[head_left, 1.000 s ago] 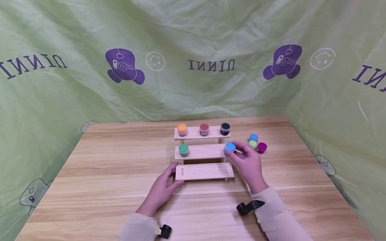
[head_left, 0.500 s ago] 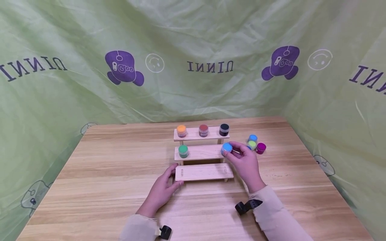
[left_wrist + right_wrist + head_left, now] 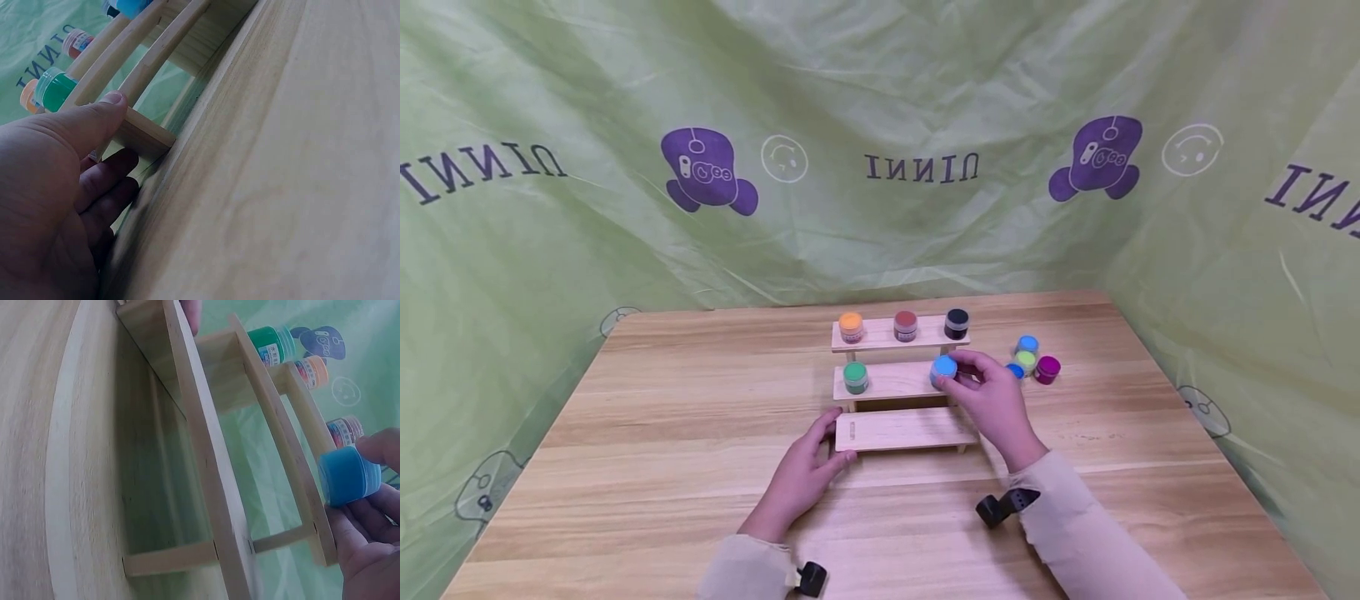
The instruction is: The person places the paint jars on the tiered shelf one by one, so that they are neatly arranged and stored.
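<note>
A three-tier wooden stand (image 3: pixel 907 429) is on the table. My right hand (image 3: pixel 996 408) pinches a light blue jar (image 3: pixel 943 370) between thumb and fingers at the middle tier's right part; the right wrist view shows the jar (image 3: pixel 350 476) at that tier's edge. Left of it on the same tier is a green jar (image 3: pixel 855 377). Orange (image 3: pixel 851 327), brown-red (image 3: pixel 906 326) and black (image 3: pixel 957 323) jars line the top tier. The lowest tier bears no jar. My left hand (image 3: pixel 801 473) holds this tier's left end, thumb at the front; in the left wrist view its thumb (image 3: pixel 103 119) touches the wood.
Right of the stand, a blue jar (image 3: pixel 1027 344), a light green jar (image 3: pixel 1025 361), a darker blue jar (image 3: pixel 1015 371) and a magenta jar (image 3: pixel 1047 369) are grouped on the table (image 3: pixel 647 433). A green printed sheet (image 3: pixel 820 242) hangs behind the table and along its sides.
My right hand has moved left along the middle tier with the light blue jar, uncovering the darker blue jar on the table. My left hand has stayed at the stand's left end.
</note>
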The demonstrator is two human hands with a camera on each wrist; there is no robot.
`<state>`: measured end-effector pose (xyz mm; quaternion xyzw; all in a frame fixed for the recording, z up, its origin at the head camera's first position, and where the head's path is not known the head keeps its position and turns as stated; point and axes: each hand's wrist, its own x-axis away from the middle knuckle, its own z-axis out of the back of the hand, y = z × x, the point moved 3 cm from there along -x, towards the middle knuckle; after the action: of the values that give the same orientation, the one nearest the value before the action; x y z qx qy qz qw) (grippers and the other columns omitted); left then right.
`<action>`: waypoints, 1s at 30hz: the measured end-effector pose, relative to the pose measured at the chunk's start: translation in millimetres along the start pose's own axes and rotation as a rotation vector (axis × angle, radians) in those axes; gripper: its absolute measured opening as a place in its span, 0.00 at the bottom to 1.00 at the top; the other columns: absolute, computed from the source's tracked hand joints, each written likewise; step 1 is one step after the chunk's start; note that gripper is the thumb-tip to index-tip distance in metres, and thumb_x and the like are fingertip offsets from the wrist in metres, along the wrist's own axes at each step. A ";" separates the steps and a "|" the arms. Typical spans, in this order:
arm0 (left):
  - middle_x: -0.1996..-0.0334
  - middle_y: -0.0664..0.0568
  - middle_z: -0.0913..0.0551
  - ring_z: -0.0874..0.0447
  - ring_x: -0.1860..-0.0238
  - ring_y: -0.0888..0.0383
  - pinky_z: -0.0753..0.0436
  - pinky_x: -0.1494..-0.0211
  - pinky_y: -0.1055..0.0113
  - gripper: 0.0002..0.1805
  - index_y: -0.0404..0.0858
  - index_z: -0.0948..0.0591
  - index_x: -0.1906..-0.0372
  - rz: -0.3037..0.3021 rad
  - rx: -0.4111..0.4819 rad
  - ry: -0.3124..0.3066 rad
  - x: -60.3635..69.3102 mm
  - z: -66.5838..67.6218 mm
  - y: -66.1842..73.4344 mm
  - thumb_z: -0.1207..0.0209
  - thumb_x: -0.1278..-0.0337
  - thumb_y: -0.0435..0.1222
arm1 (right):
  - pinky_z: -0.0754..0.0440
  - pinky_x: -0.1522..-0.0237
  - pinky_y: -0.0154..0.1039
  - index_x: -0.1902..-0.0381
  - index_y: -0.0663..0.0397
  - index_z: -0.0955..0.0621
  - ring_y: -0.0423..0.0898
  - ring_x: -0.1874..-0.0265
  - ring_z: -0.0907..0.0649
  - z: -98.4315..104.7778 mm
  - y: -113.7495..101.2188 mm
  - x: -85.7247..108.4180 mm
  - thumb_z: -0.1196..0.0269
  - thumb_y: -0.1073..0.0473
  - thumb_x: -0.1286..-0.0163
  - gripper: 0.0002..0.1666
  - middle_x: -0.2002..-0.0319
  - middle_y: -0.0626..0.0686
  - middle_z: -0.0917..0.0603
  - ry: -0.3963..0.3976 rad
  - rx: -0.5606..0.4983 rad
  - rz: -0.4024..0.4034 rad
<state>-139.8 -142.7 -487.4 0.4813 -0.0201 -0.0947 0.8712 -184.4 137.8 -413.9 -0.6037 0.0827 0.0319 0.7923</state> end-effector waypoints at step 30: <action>0.39 0.45 0.20 0.30 0.31 0.43 0.38 0.28 0.40 0.37 0.41 0.33 0.26 -0.014 -0.010 0.000 -0.9 -0.7 -2.4 0.33 0.38 0.43 | 0.18 0.46 0.38 0.43 0.54 0.18 0.50 0.45 0.16 -29.8 -7.1 -5.7 0.26 0.56 0.37 0.25 0.45 0.55 0.18 -0.069 0.114 -0.059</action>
<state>-141.0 -143.1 -489.8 0.4771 -0.0165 -0.1009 0.8729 -191.7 107.6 -413.8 -0.5585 0.0390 0.0244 0.8282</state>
